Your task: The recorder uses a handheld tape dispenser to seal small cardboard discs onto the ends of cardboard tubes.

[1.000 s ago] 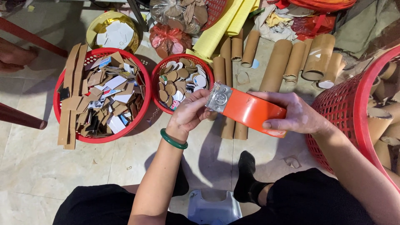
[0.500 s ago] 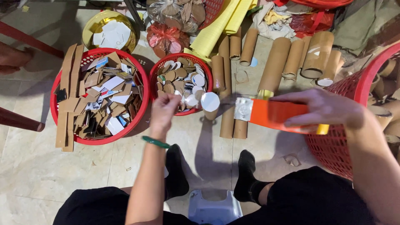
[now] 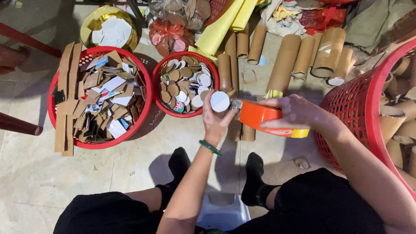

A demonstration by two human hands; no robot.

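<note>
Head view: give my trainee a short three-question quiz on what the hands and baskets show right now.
1. True or false: the right hand grips the orange tube.
2. What does the left hand hold? A) white round cap B) scissors C) yellow roll
3. Fill in: the small red basket holds round ___.

Key: 1 true. 2 A. 3 discs, brown and white ones; the large red basket beside it holds flat cardboard scraps.

- Orange cardboard tube with a yellow end (image 3: 268, 120), beside it a white round cap (image 3: 219, 101).
- Left of the tube: red plastic baskets (image 3: 146, 93), brown and white scraps.
- Green wrist bangle (image 3: 210, 147).
</note>
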